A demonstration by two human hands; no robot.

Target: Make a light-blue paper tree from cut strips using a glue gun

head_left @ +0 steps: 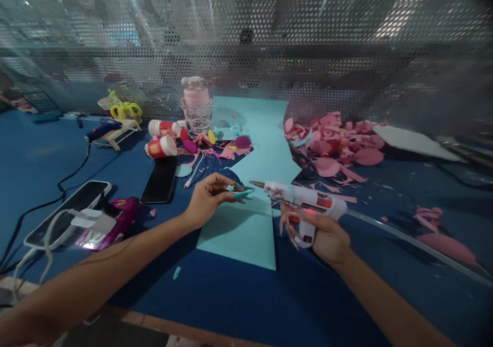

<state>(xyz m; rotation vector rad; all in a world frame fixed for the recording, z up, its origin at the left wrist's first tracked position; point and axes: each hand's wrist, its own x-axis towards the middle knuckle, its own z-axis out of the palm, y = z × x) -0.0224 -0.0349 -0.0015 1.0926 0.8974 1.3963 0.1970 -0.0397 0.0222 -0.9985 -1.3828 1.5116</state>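
My left hand (206, 200) is closed in a pinch on a small teal foam piece (243, 193). It hovers above a light teal foam sheet (246, 242) lying on the blue table. Wrapped around the grip of a white glue gun (298, 195) is my right hand (333, 239). The gun's metal nozzle points left, close to the pinched piece; whether they touch I cannot tell. Out of the gun's back runs a long clear glue stick (389, 227). Behind my hands a larger teal sheet (265, 131) reaches up against the mesh panel.
Pink foam scraps (335, 141) are heaped at the back right. A clear bottle (196, 105), red-and-white paper cups (162, 146) and a black phone (159, 180) stand or lie left of centre. Farther left are another phone (69, 211), a purple device (119, 218) and cables.
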